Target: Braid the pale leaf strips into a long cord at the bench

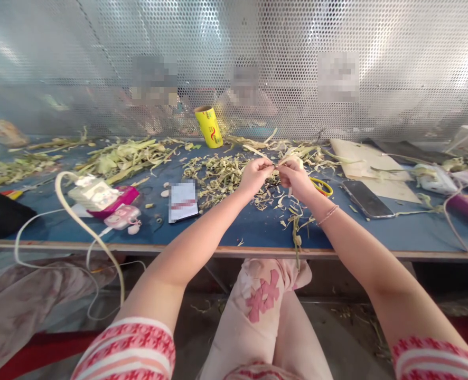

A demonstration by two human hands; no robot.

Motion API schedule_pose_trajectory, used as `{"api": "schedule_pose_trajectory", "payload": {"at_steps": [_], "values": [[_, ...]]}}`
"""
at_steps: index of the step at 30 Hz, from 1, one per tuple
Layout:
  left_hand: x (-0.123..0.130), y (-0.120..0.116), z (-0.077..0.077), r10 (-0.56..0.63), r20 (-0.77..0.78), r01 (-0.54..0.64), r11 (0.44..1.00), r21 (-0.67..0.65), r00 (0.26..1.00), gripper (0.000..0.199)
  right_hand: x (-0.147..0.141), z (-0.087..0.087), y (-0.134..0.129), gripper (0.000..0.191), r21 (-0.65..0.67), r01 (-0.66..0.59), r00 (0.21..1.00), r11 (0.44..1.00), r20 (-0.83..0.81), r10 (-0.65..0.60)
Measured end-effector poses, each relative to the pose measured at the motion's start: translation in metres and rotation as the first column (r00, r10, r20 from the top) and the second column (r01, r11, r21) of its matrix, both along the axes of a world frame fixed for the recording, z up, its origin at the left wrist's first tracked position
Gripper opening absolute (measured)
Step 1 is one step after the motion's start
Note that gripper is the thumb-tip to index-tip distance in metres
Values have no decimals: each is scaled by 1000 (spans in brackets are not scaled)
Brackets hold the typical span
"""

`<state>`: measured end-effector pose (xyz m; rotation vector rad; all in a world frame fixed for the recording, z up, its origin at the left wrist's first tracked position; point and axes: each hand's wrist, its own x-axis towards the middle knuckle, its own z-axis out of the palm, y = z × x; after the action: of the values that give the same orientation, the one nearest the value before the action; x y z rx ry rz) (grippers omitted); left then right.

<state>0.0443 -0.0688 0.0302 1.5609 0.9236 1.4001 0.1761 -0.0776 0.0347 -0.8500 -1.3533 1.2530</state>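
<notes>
My left hand (256, 175) and my right hand (297, 180) meet over the middle of the table, fingertips pinched together almost touching. Between them is a thin piece of dry plant husk or stalk, mostly covered by the fingers. A pale strip (259, 152) slants up and left from the fingertips. Beneath and around my hands lies a loose pile of pale green plant shreds (222, 177). A yellow loop (324, 187), perhaps a scissor handle, shows beside my right wrist; whether it touches the hand is unclear.
Left are a longer-leaf heap (127, 155), a charger plug (95, 194) with cables and a dark-edged device (183, 200). A yellow tube (209, 127) stands before the perforated metal panel (297, 42). Right are a phone (367, 199) and cardboard (356, 158). Another person's leg (39, 290) is lower left.
</notes>
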Motion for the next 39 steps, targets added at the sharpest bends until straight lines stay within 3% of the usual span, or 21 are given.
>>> {"api": "schedule_pose_trajectory", "payload": {"at_steps": [5,14,21,29,33,39], "values": [[-1,3,-1,12,5,-12,998,-65,1000,9,4,2,0,26,7,-36,998,999,58,35],[-1,1,2,35,54,-27,990,-141,998,8,6,7,-4,20,68,-1,993,998,114,-7],[0,-1,5,-1,118,22,983,-183,993,7,7,8,-5,24,-9,18,996,1000,85,-17],[-1,2,2,-40,177,73,980,-184,983,11,10,9,-5,28,-142,-125,991,982,24,129],[-3,2,2,-41,111,54,992,-117,993,12,9,10,-5,29,-165,-112,994,980,-11,111],[-4,-4,-1,33,-185,6,978,207,982,10,7,7,-2,22,-73,-56,998,996,-14,55]]}}
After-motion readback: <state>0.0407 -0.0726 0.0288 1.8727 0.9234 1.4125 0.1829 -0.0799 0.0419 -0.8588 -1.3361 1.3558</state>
